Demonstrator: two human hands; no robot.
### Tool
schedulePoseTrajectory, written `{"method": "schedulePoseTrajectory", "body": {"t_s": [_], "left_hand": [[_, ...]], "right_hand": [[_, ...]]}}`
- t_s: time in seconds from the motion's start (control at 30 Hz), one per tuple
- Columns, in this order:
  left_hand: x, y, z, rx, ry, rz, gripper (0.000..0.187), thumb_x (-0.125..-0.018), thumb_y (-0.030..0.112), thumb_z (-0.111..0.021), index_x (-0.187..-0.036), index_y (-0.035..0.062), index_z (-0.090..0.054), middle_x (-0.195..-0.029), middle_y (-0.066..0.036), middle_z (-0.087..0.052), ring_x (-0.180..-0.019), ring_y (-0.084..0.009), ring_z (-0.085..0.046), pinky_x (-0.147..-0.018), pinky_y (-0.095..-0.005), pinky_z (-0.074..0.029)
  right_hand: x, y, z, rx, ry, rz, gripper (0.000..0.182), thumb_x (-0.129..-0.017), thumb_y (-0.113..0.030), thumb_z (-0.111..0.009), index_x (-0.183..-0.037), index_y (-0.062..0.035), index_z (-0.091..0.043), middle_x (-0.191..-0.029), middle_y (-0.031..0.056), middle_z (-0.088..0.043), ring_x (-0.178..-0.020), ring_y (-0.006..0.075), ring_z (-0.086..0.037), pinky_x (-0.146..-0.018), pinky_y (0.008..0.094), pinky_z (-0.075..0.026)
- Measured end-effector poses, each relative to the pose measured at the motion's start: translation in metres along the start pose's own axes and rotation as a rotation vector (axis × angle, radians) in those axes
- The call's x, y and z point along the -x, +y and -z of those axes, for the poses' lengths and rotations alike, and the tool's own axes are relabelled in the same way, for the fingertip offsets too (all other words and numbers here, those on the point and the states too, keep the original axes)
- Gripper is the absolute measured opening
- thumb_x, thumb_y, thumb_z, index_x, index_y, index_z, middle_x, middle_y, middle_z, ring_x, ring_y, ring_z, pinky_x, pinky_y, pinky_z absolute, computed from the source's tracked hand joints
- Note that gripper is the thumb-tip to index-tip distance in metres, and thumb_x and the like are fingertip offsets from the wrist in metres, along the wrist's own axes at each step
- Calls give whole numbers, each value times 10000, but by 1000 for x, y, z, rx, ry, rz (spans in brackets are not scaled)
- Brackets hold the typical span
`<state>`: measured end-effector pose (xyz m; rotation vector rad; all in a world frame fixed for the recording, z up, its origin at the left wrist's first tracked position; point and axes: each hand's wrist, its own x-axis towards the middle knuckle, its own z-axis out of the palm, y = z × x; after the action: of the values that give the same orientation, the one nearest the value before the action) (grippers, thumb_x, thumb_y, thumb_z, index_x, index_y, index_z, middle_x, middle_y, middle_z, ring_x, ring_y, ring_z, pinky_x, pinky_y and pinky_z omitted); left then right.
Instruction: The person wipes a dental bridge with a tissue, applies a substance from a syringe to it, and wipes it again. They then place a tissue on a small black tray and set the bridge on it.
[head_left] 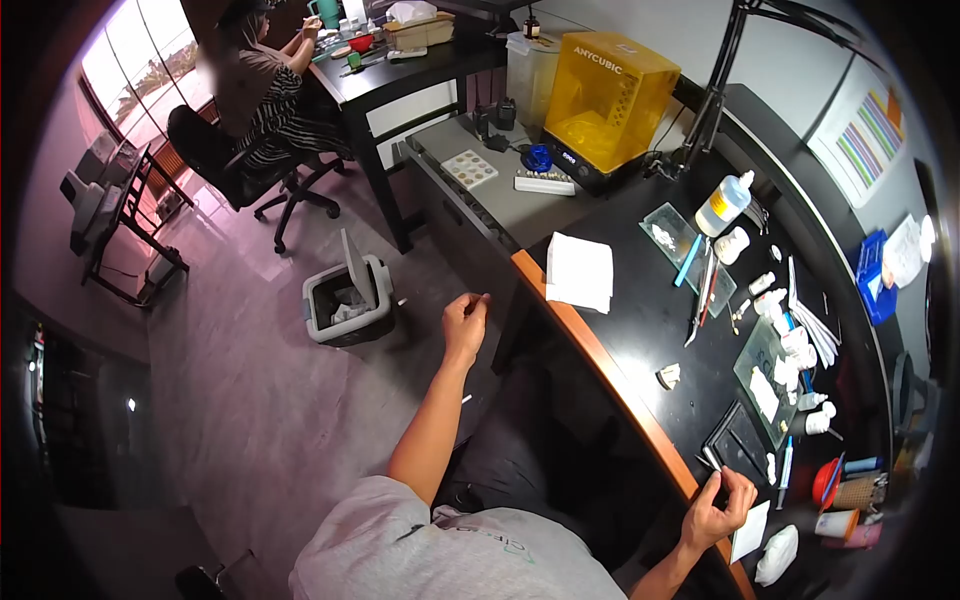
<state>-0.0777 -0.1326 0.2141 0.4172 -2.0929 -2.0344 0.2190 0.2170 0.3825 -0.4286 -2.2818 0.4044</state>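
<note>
My left hand (464, 330) is out over the floor, left of the desk edge, its fingers closed in a loose pinch. Whether anything is between them I cannot make out. Below and left of it stands a grey trash bin (345, 327) with its lid up and crumpled white waste inside. At the front desk edge, my right hand (722, 508) grips slim metal tweezers (711, 458), whose tips point up and left beside a black tray (735, 440). A small pale tooth model (669, 376) sits on the desk farther back.
White tissues (580, 272) lie by the orange desk edge (600, 370). Glass slabs (762, 385), small bottles and a clear bottle (724, 204) crowd the desk's right side. An orange-covered machine (606, 105) stands behind. Another person (270, 100) sits at a far table.
</note>
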Motion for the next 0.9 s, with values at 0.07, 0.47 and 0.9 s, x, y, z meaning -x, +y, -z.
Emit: {"method": "schedulePoseTrajectory", "body": {"t_s": [0.07,0.47,0.9], "left_hand": [[-17,-16,-6,-47,6,10,209,-955,182,-701,-866,-7,-715,-708,-15,-644,-652,-87,-555,-611,-274,-429],[-93,-109,-10,130,-133,213,144,-922,178,-761,-994,54,-763,-847,10,-665,-750,-101,-584,-699,-274,-478],[-151,-101,-42,169,-137,-65,272,-957,211,-646,-1102,-18,-627,-1025,-71,-660,-873,-165,-629,-841,-365,-494]], "right_hand": [[-1,2,-2,23,6,27,112,-844,80,-689,-945,33,-697,-879,134,-644,-874,296,-585,-789,407,-475],[-16,-17,-14,71,62,-29,158,-748,69,-696,-873,-25,-714,-844,110,-653,-843,280,-615,-809,382,-480],[14,4,-4,-61,460,-132,188,-703,47,-514,-819,9,-656,-887,118,-593,-857,227,-516,-758,316,-436]]}}
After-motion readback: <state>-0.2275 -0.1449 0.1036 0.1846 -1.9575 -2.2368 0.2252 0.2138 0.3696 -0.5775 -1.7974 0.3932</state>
